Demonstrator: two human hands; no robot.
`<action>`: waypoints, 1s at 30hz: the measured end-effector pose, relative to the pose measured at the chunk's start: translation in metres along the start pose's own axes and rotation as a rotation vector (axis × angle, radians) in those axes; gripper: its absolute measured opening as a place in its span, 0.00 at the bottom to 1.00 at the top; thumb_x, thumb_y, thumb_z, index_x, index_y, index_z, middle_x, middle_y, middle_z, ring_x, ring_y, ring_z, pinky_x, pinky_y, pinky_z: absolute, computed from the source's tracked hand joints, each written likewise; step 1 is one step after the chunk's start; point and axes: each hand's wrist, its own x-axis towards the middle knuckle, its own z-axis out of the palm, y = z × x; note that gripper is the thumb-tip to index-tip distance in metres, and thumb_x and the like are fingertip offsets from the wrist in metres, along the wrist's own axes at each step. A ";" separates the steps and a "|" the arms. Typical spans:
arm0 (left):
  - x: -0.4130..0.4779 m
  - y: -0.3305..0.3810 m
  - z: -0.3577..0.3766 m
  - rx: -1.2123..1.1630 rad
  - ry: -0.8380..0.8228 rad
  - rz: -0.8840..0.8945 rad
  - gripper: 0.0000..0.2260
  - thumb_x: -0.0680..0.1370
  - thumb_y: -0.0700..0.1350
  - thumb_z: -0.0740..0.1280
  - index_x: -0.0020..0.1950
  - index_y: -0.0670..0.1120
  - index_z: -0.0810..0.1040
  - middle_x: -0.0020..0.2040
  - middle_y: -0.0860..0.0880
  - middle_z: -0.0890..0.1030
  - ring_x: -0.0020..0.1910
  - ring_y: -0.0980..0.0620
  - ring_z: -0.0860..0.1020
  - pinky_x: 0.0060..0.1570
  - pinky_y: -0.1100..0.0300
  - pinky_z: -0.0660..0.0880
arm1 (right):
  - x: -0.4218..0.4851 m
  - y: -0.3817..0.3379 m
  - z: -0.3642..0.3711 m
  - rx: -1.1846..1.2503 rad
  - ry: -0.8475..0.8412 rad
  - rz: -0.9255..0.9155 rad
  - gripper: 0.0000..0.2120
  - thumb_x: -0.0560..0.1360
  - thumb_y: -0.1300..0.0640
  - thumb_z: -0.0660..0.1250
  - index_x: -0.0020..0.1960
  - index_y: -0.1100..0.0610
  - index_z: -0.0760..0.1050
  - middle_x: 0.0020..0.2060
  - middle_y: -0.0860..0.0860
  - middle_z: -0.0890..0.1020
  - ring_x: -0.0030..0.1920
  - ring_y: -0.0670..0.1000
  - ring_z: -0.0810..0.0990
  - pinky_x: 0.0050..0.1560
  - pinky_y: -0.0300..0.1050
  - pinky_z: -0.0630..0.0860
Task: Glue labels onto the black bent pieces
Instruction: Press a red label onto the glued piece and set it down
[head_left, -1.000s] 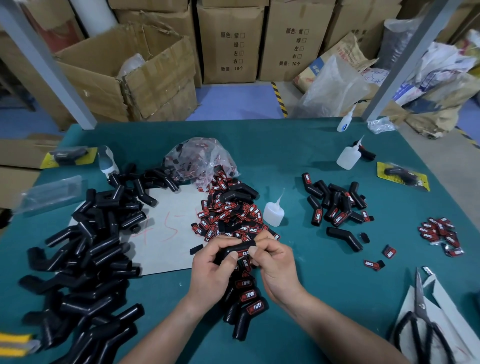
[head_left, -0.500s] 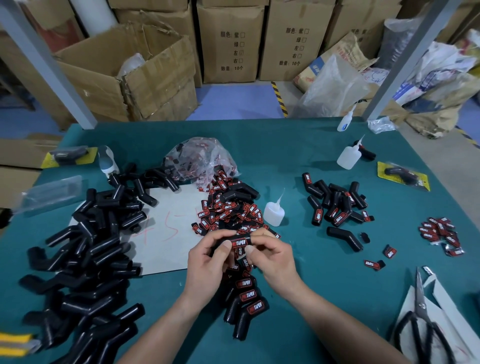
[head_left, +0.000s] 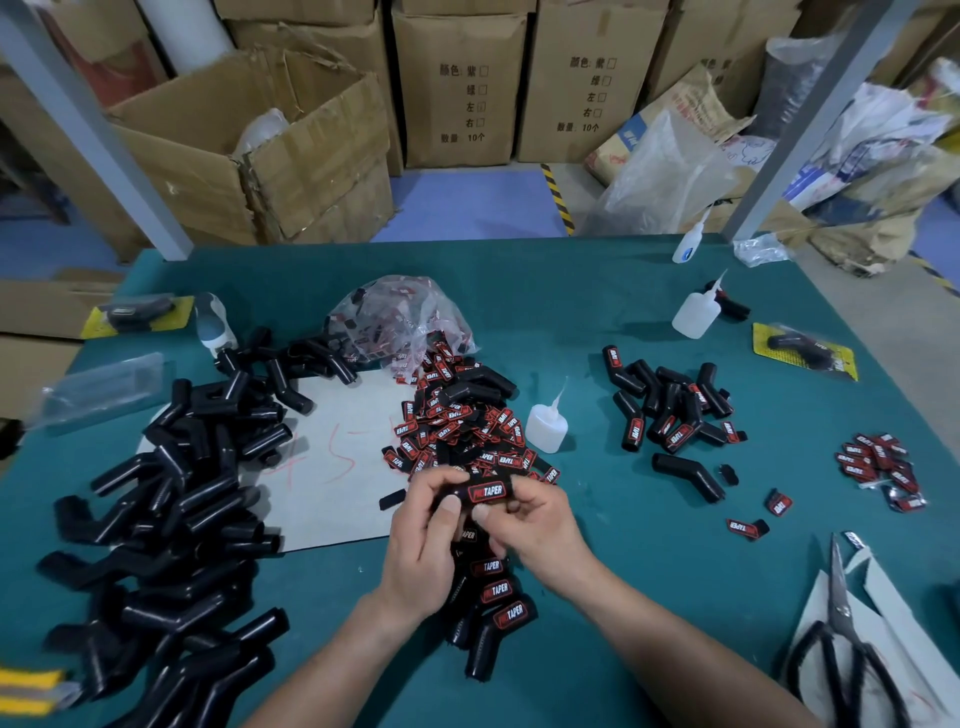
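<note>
My left hand (head_left: 423, 545) and my right hand (head_left: 535, 519) together hold one black bent piece (head_left: 480, 491) above the table, its red and black TAPER label facing up. Both thumbs rest near its lower edge. A pile of loose labels (head_left: 457, 426) lies just beyond my hands. Labelled bent pieces (head_left: 493, 608) lie in a row below my hands. A large heap of unlabelled black bent pieces (head_left: 166, 499) covers the left of the table. A small white glue bottle (head_left: 545, 423) stands right of the label pile.
More labelled pieces (head_left: 670, 410) lie right of centre, with a small label heap (head_left: 883, 467) farther right. Scissors (head_left: 841, 639) rest on white paper at the lower right. Two more glue bottles (head_left: 696, 312) stand at the back right. Cardboard boxes (head_left: 270, 150) stand beyond the green table (head_left: 571, 312).
The piece has turned in my hands, so its label now faces up and shows fully. My hands have risen slightly and my fingers have loosened around it.
</note>
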 end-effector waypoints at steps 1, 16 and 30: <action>0.000 -0.003 0.000 0.032 -0.020 0.016 0.09 0.82 0.51 0.59 0.59 0.60 0.76 0.40 0.53 0.80 0.37 0.53 0.77 0.41 0.56 0.74 | 0.000 0.000 0.001 -0.005 -0.011 0.019 0.07 0.70 0.54 0.74 0.39 0.57 0.80 0.23 0.52 0.73 0.23 0.50 0.69 0.26 0.40 0.65; -0.002 -0.003 0.002 0.142 -0.044 0.147 0.13 0.83 0.49 0.58 0.63 0.66 0.72 0.54 0.63 0.80 0.49 0.60 0.80 0.52 0.63 0.75 | -0.003 0.010 0.000 0.057 0.042 -0.018 0.11 0.71 0.57 0.74 0.34 0.60 0.77 0.23 0.51 0.74 0.25 0.45 0.71 0.31 0.36 0.70; 0.004 -0.013 -0.001 0.198 0.112 0.178 0.07 0.82 0.50 0.62 0.60 0.56 0.73 0.59 0.54 0.78 0.58 0.60 0.78 0.59 0.59 0.76 | 0.010 0.001 -0.010 0.233 0.044 0.110 0.12 0.72 0.52 0.71 0.38 0.60 0.80 0.25 0.55 0.73 0.18 0.49 0.63 0.23 0.42 0.67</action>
